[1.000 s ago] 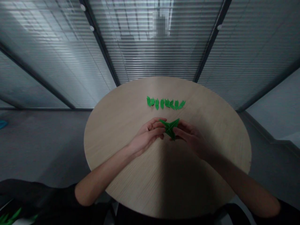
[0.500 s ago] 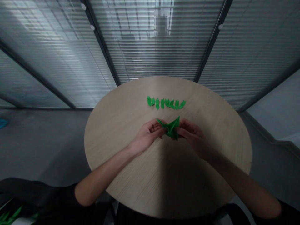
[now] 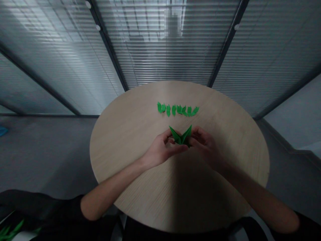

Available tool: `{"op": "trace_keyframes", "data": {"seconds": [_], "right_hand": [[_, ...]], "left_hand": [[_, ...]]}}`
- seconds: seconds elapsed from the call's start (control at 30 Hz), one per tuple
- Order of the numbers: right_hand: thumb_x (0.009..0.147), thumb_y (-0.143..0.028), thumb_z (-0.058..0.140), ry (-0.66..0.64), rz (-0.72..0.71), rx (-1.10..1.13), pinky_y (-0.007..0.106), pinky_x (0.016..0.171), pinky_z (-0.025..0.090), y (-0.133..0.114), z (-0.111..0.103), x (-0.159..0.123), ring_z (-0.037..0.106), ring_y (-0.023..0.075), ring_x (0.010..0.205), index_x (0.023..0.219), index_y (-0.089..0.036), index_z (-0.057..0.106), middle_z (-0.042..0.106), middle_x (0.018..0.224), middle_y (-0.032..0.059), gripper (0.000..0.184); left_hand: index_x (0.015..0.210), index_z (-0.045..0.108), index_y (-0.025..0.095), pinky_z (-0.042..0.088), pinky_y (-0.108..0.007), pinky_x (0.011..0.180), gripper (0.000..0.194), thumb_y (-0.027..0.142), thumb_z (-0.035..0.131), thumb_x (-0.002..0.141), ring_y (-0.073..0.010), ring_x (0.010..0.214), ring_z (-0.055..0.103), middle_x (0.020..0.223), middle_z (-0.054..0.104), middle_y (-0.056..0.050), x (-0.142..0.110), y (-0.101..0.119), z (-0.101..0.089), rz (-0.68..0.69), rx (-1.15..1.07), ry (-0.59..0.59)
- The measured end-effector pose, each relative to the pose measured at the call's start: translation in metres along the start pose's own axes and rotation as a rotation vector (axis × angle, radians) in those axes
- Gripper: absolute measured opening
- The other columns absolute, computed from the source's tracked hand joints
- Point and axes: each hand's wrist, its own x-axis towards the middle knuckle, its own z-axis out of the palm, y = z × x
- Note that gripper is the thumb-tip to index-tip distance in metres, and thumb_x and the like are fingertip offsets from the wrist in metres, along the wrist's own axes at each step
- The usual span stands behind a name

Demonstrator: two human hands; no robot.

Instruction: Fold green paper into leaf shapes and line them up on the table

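Green, thin and creased like paper, the folded piece [image 3: 186,135] sits between the two hands near the middle of the counter [image 3: 120,140], its two sharp points spread apart in a V that aims away from the person. The left hand [image 3: 160,150] grasps it from its left side, fingers curled behind and the thumb stretched along the near edge, the thumb's tip close to the other hand. The right hand [image 3: 208,150] has its fingers closed on the right side of the same piece; just how the fingertips press there is too dim to make out. Whether the piece touches the wood or is held slightly above it, I cannot tell. Beyond the hands, well apart from them, a row of small green pieces [image 3: 174,110] runs across the counter, some touching or overlapping, others with gaps between. A dark shadow [image 3: 198,194] falls over the near part of the pale, wood-grained top. Black sleeves [image 3: 57,205] end around the elbows. At the lower left corner lie more green shapes [image 3: 15,229], blurred. Blinds [image 3: 165,63] behind glass rise past the far edge, and a blue object [image 3: 3,131] shows on the grey floor [image 3: 37,150].
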Motion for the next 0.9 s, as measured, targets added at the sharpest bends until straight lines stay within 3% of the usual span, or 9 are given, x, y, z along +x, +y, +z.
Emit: {"op": "trace_keyframes", "data": {"seconds": [0.2, 0.33, 0.57, 0.8, 0.9], "right_hand": [[0.087, -0.035, 0.073, 0.043, -0.048, -0.026, 0.027, 0.062, 0.049, -0.0005, 0.0006, -0.0002, 0.056, 0.0123, 0.066, 0.085, -0.023, 0.058, 0.059, 0.073, -0.0030, 0.020], [0.087, -0.034, 0.074, 0.072, -0.067, -0.029, 0.026, 0.061, 0.047, -0.0012, 0.0000, -0.0013, 0.055, 0.0116, 0.066, 0.084, -0.023, 0.058, 0.057, 0.074, -0.0034, 0.020], [0.085, -0.037, 0.080, 0.042, -0.021, 0.023, 0.030, 0.069, 0.055, -0.0024, -0.0007, -0.0037, 0.066, 0.0158, 0.077, 0.091, -0.024, 0.059, 0.069, 0.086, 0.0006, 0.026], [0.079, -0.036, 0.086, 0.044, -0.009, 0.040, 0.032, 0.076, 0.062, 0.0001, 0.0020, -0.0024, 0.073, 0.0194, 0.092, 0.113, -0.026, 0.058, 0.076, 0.107, 0.0051, 0.045], [0.079, -0.036, 0.085, 0.058, 0.016, -0.006, 0.033, 0.073, 0.063, -0.0002, 0.0022, -0.0026, 0.075, 0.0207, 0.091, 0.111, -0.026, 0.057, 0.075, 0.108, 0.0058, 0.044]], "left_hand": [[0.112, 0.072, 0.019, 0.049, -0.037, 0.102, 0.040, 0.031, 0.088, 0.078, -0.0227, 0.107, 0.068, 0.114, 0.077, -0.008, 0.0037, -0.0049, -0.0009, 0.054, -0.039, 0.017], [0.113, 0.073, 0.019, 0.051, -0.037, 0.098, 0.042, 0.032, 0.089, 0.077, -0.0228, 0.104, 0.069, 0.114, 0.077, -0.008, 0.0036, -0.0055, -0.0017, 0.026, -0.021, 0.061], [0.109, 0.072, 0.017, 0.053, -0.035, 0.086, 0.040, 0.035, 0.088, 0.078, -0.0223, 0.095, 0.068, 0.108, 0.076, -0.008, 0.0034, -0.0034, -0.0007, 0.009, -0.026, 0.083], [0.115, 0.068, 0.018, 0.053, -0.033, 0.085, 0.041, 0.037, 0.086, 0.082, -0.0233, 0.099, 0.068, 0.111, 0.075, -0.008, 0.0039, -0.0069, 0.0007, 0.074, 0.024, 0.141], [0.111, 0.065, 0.018, 0.052, -0.031, 0.080, 0.034, 0.036, 0.081, 0.086, -0.0200, 0.091, 0.066, 0.103, 0.072, -0.006, 0.0027, -0.0067, 0.0018, 0.074, 0.048, 0.178]]}}
